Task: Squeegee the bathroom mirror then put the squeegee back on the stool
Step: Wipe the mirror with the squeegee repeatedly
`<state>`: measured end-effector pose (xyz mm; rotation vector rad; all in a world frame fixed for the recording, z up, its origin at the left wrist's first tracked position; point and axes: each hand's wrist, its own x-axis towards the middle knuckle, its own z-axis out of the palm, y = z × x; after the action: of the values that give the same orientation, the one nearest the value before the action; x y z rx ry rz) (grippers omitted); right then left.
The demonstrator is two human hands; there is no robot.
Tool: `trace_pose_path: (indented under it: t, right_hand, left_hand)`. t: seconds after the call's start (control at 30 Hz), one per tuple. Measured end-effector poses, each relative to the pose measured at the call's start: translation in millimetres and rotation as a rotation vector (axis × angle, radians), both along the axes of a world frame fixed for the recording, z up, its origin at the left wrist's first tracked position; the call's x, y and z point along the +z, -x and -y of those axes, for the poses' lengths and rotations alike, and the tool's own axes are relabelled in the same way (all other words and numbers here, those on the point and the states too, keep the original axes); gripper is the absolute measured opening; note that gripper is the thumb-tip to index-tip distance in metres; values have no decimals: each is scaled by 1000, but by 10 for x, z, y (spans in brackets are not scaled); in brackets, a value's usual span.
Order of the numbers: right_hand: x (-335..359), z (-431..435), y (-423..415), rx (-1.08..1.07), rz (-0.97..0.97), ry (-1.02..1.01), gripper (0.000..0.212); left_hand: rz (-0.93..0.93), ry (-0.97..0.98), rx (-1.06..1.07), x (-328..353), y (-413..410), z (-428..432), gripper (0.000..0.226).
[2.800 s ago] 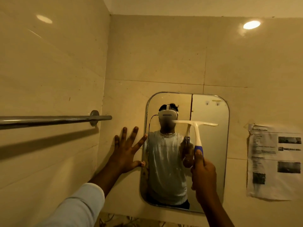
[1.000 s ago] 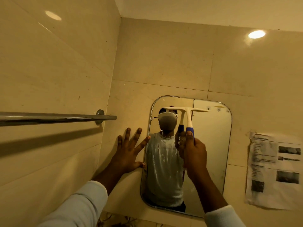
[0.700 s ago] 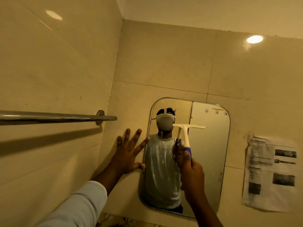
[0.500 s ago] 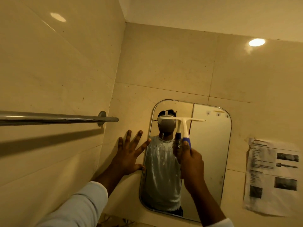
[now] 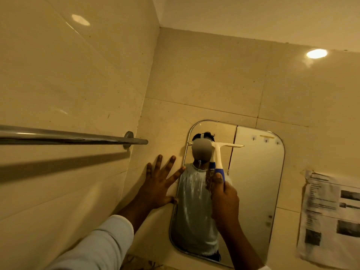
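A rounded mirror (image 5: 255, 184) with a metal rim hangs on the tiled wall. My right hand (image 5: 224, 197) grips the blue end of a white squeegee (image 5: 217, 154) by its handle. Its blade lies level against the glass in the mirror's upper left part. Wet streaks show on the glass below the blade. My left hand (image 5: 157, 184) rests flat on the wall tile just left of the mirror, fingers spread, with its thumb at the mirror's rim. The stool is out of view.
A chrome towel rail (image 5: 64, 136) juts from the left wall at hand height. A printed paper sheet (image 5: 329, 221) is stuck to the wall right of the mirror. The room corner runs just left of my left hand.
The squeegee dipped down the glass, then rose and shifted left to the mirror's upper left. My left hand has stayed on the wall.
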<state>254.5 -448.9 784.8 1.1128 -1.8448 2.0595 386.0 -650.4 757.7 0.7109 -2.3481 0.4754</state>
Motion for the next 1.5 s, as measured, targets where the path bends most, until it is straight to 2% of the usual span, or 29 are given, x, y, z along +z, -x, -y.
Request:
trace_pose_path:
  t: [0.1,0.2,0.33,0.53,0.63,0.83,0.97,1.07,1.2,1.37,1.5]
  right_hand:
    - [296,40,5,57,52,-3,51]
    - [511,102,6,-20,-34,-18,54]
    - [315,77,30,-46,-49,-55,65]
    - [-67,-72,23,-19,-14,-60,49]
    - [84,-129,-40,-1,10,-42,46]
    - [401,-32,-52,-17,-74,-6,46]
    - [142,21,112,-86,-27,-141,75]
    - [-188,-102,16,-67,-53,-142,51]
    - [-483,-244,-101,-51,-47,-168,48]
    - [-84,-252,-87,7,-14,-20,49]
    - [45,-175,4,-30,-53,-15,50]
  left_hand:
    - [-4,-24,9,15,-3,-14,122]
    - [6,-35,20,29,5,-29,122]
    - [-6,-17,20,22,10,-21,122]
    - [-34,36,8,-27,8,43,122]
    - [-31,31,-1,-19,6,21,121]
    - [-10,-18,13,31,25,-21,122]
    - [-13,2,12,4,20,10,123]
    - [-25,27,15,-7,18,21,124]
    - [8,2,44,9,34,-6,126]
    - [-15,12,36,-28,25,31,126]
    - [-36,18,24,-31,19,30,132]
